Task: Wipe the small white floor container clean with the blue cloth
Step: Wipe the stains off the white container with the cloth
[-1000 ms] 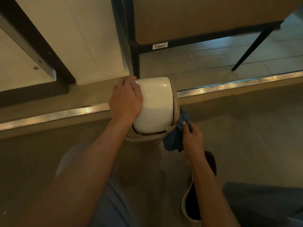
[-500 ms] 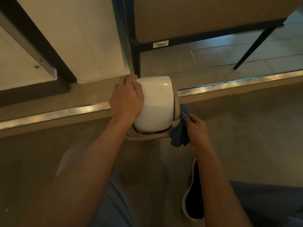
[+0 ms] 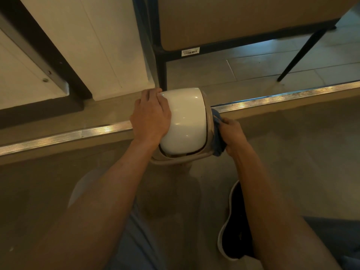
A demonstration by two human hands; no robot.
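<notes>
The small white container [image 3: 187, 121] with a glossy domed lid stands on the floor at the middle of the view, beside a metal threshold strip. My left hand [image 3: 151, 115] lies over the lid's left side, fingers curved round its far edge. My right hand [image 3: 231, 133] grips the bunched blue cloth [image 3: 217, 131] and presses it against the container's right side. Most of the cloth is hidden between my hand and the container.
A metal threshold strip [image 3: 282, 96] runs across the floor behind the container. A chair's black legs [image 3: 162, 73] stand just beyond it, and a white door frame [image 3: 109, 55] at the back left. My dark shoe [image 3: 233, 227] rests on the floor at lower right.
My right hand has slid the blue cloth up along the container's right side, from its lower front corner toward the far side. The left hand has stayed on the lid.
</notes>
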